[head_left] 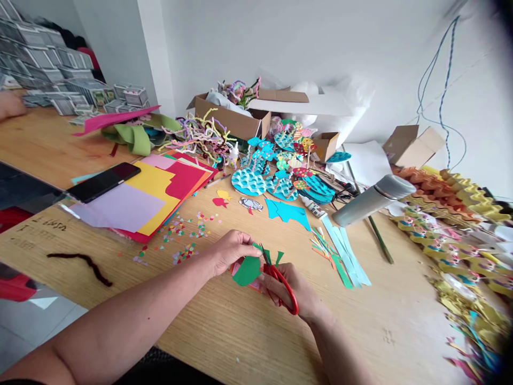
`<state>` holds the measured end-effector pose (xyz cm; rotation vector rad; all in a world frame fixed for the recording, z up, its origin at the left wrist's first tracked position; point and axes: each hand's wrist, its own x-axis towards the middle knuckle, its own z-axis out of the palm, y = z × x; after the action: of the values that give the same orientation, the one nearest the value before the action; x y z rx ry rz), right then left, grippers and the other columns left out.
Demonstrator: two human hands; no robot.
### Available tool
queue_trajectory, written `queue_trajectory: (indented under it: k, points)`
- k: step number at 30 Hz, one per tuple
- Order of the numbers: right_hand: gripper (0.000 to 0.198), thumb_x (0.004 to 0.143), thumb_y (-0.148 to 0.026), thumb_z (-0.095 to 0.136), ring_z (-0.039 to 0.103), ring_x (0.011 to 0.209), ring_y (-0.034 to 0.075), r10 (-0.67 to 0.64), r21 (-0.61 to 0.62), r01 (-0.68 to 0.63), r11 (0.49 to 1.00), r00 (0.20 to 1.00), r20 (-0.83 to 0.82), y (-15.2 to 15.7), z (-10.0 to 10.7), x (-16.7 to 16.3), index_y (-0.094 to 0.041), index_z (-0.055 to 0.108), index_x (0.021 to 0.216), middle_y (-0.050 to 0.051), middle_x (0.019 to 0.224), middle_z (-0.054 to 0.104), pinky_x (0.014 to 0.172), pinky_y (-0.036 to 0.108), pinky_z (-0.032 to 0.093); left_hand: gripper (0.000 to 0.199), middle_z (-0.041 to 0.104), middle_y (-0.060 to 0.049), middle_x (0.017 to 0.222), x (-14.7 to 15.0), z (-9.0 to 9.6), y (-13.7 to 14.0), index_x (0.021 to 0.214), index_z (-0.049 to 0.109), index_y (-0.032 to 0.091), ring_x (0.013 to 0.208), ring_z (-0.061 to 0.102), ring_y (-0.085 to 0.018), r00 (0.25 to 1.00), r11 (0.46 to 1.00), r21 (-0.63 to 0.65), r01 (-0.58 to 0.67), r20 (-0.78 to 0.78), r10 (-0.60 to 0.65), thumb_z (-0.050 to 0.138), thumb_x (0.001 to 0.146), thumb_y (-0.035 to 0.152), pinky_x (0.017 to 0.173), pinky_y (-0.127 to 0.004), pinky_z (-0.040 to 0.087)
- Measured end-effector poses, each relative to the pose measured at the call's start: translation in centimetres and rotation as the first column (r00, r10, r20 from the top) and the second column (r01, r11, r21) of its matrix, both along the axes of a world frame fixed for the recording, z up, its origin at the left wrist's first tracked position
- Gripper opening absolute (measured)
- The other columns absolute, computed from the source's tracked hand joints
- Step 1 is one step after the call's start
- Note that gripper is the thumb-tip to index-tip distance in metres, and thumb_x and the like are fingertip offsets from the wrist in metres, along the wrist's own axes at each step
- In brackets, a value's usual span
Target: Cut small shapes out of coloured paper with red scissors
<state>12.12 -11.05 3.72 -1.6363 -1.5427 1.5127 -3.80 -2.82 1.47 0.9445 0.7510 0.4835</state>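
Observation:
My left hand (236, 250) pinches the top of a green paper piece (247, 271) with a rounded lower edge. In my right hand (294, 291) is a pair of scissors (289, 289) with red handles, its dark blades pointing up and left at the paper's right side. A narrow green strip stands up just right of the blades. Part of something pink shows beneath the green paper, mostly hidden. Beyond the hands lie a yellow and a red paper fish (219, 202), a small black-and-white cut-out (250, 203) and a blue paper sheet (287, 212).
Coloured paper sheets (120, 206) lie at left under a black phone (105, 182). Paper dots (185, 253) are scattered before them. A grey bottle (373, 200) leans at right near paper strips (348, 254). Finished-looking blue fish crafts (248, 183) and cardboard boxes (228, 118) stand behind.

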Motion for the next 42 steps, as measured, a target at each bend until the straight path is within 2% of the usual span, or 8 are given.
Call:
queue_trajectory:
  k: [4,9,14,21,29,42]
  points:
    - [0.048,0.078,-0.055,0.052,0.04,0.039,0.008,-0.007,0.002,0.007,1.0,1.0,0.004,0.06,0.15,-0.07,-0.017,0.05,0.05,-0.003,0.041,0.043,0.04,0.021,0.031,0.024,0.064,-0.002,0.059,0.06,0.13,-0.19,0.07,0.062,0.013,0.05,0.056,-0.011,1.0,0.999,-0.048,-0.019,-0.002,0.019,0.074,0.054,0.027,0.051,-0.023,0.042]
    - [0.044,0.078,-0.05,0.055,0.039,0.038,0.007,-0.017,0.015,0.017,1.0,1.0,-0.008,0.18,-0.05,0.01,-0.016,0.05,0.05,-0.003,0.041,0.044,0.039,0.02,0.028,0.027,0.064,-0.002,0.063,0.23,0.59,-0.62,0.073,0.064,0.013,0.053,0.057,-0.012,0.999,0.99,-0.141,0.018,0.039,-0.013,0.076,0.053,0.027,0.054,-0.025,0.044]
    - [0.046,0.079,-0.048,0.06,0.041,0.038,0.008,-0.045,0.022,0.045,0.999,0.999,0.007,0.14,-0.41,0.05,-0.016,0.051,0.047,-0.002,0.041,0.045,0.04,0.02,0.03,0.025,0.063,-0.002,0.06,0.41,0.58,-0.48,0.069,0.066,0.011,0.05,0.053,-0.009,0.996,0.993,-0.104,-0.058,0.058,0.064,0.078,0.054,0.027,0.052,-0.021,0.039]
    - [0.054,0.077,-0.059,0.06,0.039,0.037,0.007,-0.037,0.031,0.036,0.999,0.999,0.005,0.24,-0.2,-0.12,-0.015,0.05,0.046,-0.001,0.041,0.046,0.039,0.02,0.029,0.023,0.065,-0.003,0.059,0.39,0.55,-0.42,0.067,0.067,0.011,0.05,0.053,-0.009,0.996,0.995,-0.054,-0.085,0.014,0.086,0.077,0.054,0.028,0.052,-0.022,0.036]
    - [0.059,0.084,-0.065,0.045,0.042,0.044,0.008,0.058,0.124,-0.05,0.991,0.996,-0.063,-0.04,-0.55,0.29,-0.015,0.052,0.054,-0.001,0.049,0.047,0.043,0.021,0.031,0.024,0.065,-0.004,0.062,0.22,0.14,-0.36,0.071,0.067,0.011,0.054,0.057,-0.011,0.999,0.999,-0.039,-0.035,0.038,0.036,0.075,0.057,0.029,0.059,-0.025,0.042]
    - [0.062,0.081,-0.071,0.044,0.043,0.044,0.01,0.044,0.105,-0.037,0.994,0.997,-0.056,-0.04,-0.27,0.19,-0.016,0.05,0.051,0.0,0.048,0.047,0.043,0.022,0.031,0.026,0.063,-0.001,0.06,-0.03,-0.01,-0.17,0.067,0.066,0.012,0.052,0.054,-0.01,1.0,1.0,0.007,-0.019,0.015,0.019,0.076,0.056,0.032,0.057,-0.024,0.039]
